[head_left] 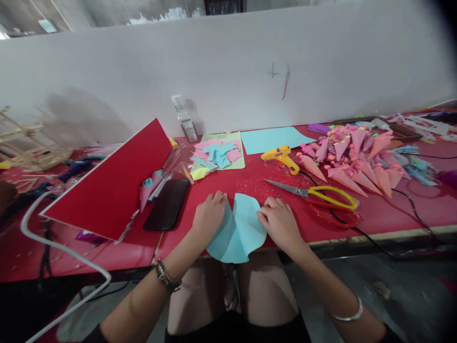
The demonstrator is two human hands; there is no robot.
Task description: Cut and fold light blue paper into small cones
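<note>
A light blue paper circle (237, 233), slit from its far edge toward the middle and creased, lies at the table's front edge and juts a little over it. On its left side my left hand (211, 214) is closed, with the paper's edge under the curled fingers. My right hand (280, 221) grips the right edge between thumb and fingers. Beyond the right hand lie scissors (310, 190) with yellow and red handles, blades apart. A yellow glue gun (282, 157) rests farther back.
Pink paper cones (357, 157) are heaped at the right. A black phone (167, 205) lies at the left beside a leaning red board (117, 181). Paper scraps (217, 152), a blue sheet (274, 139) and a clear bottle (184, 119) stand or lie near the white partition (228, 71).
</note>
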